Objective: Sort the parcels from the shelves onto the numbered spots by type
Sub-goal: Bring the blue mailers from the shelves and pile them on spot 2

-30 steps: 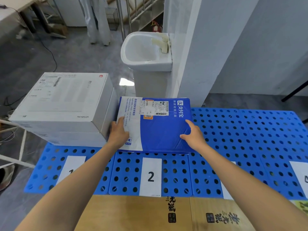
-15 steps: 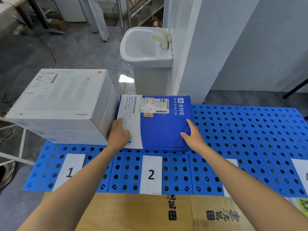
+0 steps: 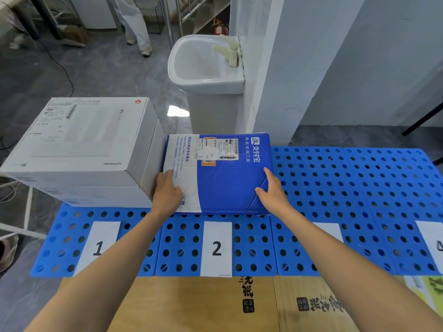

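Note:
A blue and white padded parcel (image 3: 223,178) lies flat on the blue perforated mat (image 3: 335,188), behind the white label marked 2 (image 3: 216,248). My left hand (image 3: 166,194) rests on its near left white part and my right hand (image 3: 272,194) holds its near right corner. Both hands keep hold of the parcel at its edges. Two stacked white boxes (image 3: 81,149) stand left of the parcel, behind the label marked 1 (image 3: 98,248), touching the parcel's left edge.
A white pedestal sink (image 3: 206,73) and a white column (image 3: 287,68) stand just behind the mat. Brown cardboard boxes (image 3: 191,305) lie under my arms at the near edge. Another numbered label (image 3: 434,245) sits at the right. A person's legs (image 3: 134,22) stand far back.
The parcel has stayed in its place behind label 2. My view has shifted down slightly, and both hands have kept their places on the parcel.

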